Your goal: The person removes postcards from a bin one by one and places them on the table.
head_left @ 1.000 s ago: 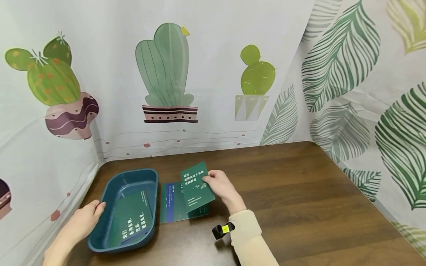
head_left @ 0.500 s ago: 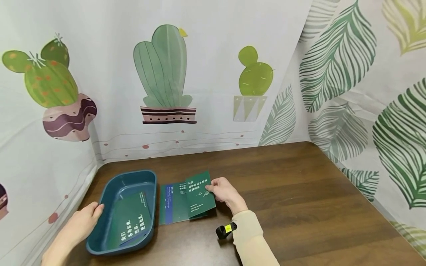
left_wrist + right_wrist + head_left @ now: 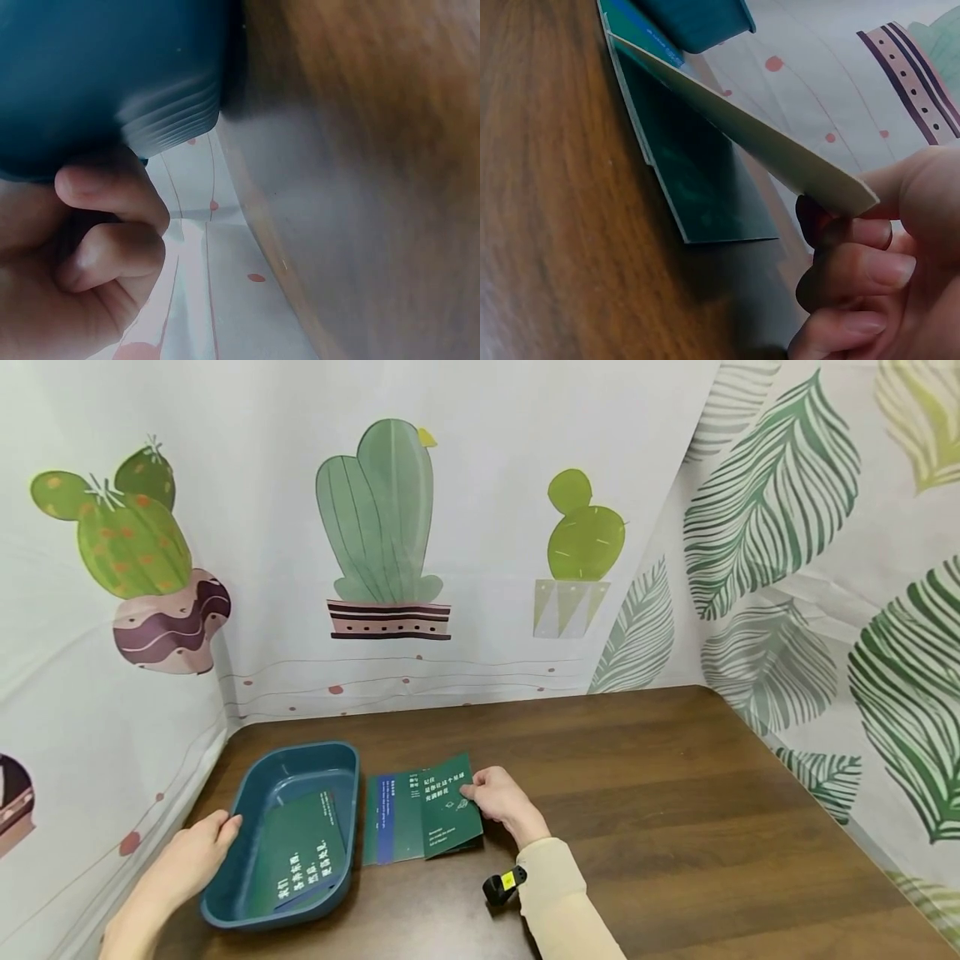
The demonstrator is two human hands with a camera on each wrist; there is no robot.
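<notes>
My left hand grips the near-left rim of a blue plastic basin; in the left wrist view its fingers curl at the basin's edge. Inside the basin lie green cards with white print. My right hand pinches the right edge of a green printed postcard. In the right wrist view this postcard slants up from the cards below, its left edge low over them and its right edge raised. Beneath it on the table, green cards, one with a blue stripe, lie to the basin's right, partly covered.
The brown wooden table reaches to a white cloth backdrop printed with cacti and leaves. A black strap device with a yellow label sits at the right sleeve cuff.
My right hand has lowered the postcard toward the cards on the table, shifting slightly right, and the postcard now stands straighter over them. The left hand stays on the basin rim.
</notes>
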